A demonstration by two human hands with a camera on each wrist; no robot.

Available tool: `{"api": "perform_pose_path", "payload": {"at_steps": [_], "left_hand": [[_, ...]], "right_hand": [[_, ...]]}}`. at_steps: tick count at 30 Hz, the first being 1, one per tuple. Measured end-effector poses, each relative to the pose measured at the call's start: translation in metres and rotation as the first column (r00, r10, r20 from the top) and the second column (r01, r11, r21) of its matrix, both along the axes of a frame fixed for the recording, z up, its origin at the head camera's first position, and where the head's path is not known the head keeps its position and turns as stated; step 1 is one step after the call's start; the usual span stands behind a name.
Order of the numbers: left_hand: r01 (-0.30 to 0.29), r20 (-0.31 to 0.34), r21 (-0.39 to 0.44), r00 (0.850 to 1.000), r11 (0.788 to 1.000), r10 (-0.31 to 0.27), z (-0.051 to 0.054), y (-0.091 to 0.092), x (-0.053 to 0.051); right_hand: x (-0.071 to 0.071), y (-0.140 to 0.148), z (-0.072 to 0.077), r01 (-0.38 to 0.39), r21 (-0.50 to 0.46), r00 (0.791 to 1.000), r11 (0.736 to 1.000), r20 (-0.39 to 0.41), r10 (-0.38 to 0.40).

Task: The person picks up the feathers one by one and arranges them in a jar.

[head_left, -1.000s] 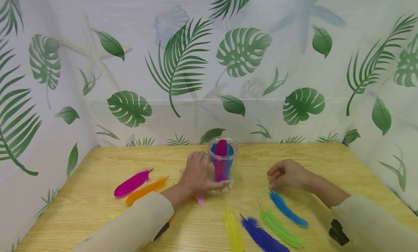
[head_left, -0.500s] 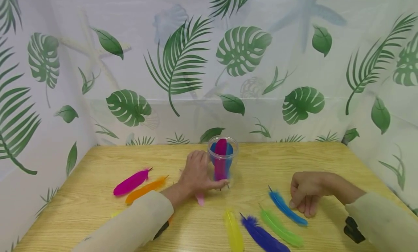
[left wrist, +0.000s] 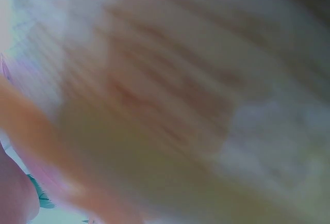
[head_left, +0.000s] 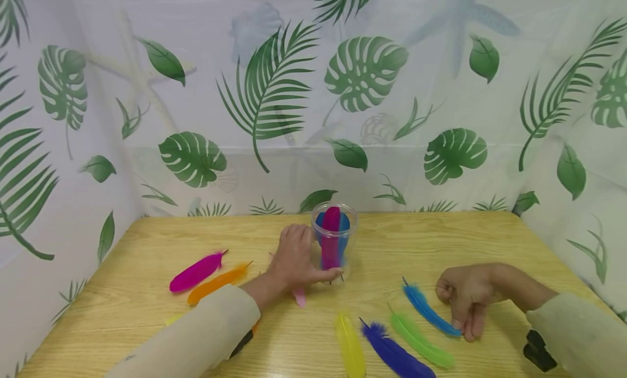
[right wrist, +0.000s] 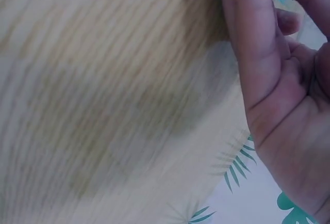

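- Centrally, a person's left hand [head_left: 292, 258] grips a clear plastic cup [head_left: 355, 244] from its left side, the thumb stretched across the front near the base.
- Upright inside the cup stand a magenta feather [head_left: 331, 231] and blue plumage [head_left: 345, 224], quills pointing down.
- At right, the right hand [head_left: 467, 296] meets the vane tip of a light-blue feather [head_left: 425, 309] lying on the wood-grain table [head_left: 382, 293]; whether thumb and fingers pinch it or only touch it, the views cannot tell.
- Near it lie lime-green [head_left: 422, 342], dark-blue [head_left: 394, 352] and yellow [head_left: 350, 345] feathers.
- Across the table, a second magenta feather [head_left: 197, 273] rests beside an orange one [head_left: 219, 284]; a pink feather [head_left: 299, 297] is partly hidden by the left hand.
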State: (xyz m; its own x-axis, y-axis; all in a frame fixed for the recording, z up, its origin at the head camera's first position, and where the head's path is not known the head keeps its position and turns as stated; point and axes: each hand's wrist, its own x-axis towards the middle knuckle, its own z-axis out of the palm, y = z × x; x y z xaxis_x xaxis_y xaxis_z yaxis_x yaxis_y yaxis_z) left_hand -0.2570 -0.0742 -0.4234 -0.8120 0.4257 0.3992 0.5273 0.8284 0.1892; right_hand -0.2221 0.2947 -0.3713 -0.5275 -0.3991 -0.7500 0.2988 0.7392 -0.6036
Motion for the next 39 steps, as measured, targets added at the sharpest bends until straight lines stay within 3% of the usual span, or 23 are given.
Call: {"api": "perform_pose_path", "payload": {"at_steps": [9, 13, 16, 23, 26, 33, 39], "left_hand": [[-0.005, 0.004, 0.001, 1.0, 1.0, 0.005, 0.0, 0.0, 0.0], [-0.01, 0.003, -0.005, 1.0, 1.0, 0.011, 0.001, 0.0, 0.0], [-0.011, 0.0, -0.005, 1.0, 1.0, 0.011, 0.0, 0.0, 0.0], [-0.004, -0.015, -0.008, 1.0, 1.0, 0.003, -0.001, -0.001, -0.001], [-0.002, -0.021, -0.007, 1.0, 1.0, 0.002, -0.001, -0.001, -0.001], [-0.006, -0.013, -0.01, 1.0, 1.0, 0.006, 0.001, -0.001, -0.001], [-0.008, 0.008, -0.013, 1.0, 1.0, 0.008, 0.003, 0.0, 0.0]], "right_hand": [[-0.004, 0.0, 0.005, 0.014, -0.01, 0.999, 1.0, -0.051, -0.014], [-0.007, 0.0, 0.007, 0.027, -0.015, 0.99, 1.0, -0.137, -0.028], [-0.011, 0.001, 0.006, 0.055, -0.038, 0.968, 0.998, -0.243, -0.063], [-0.017, 0.005, 0.002, 0.159, -0.124, 0.878, 0.979, -0.435, -0.198], [-0.017, 0.006, 0.001, 0.188, -0.117, 0.873, 0.975, -0.435, -0.221], [-0.017, 0.006, -0.004, 0.217, -0.12, 0.898, 0.969, -0.365, -0.246], [-0.019, 0.005, -0.009, 0.206, -0.186, 0.874, 0.961, -0.407, -0.266]]}}
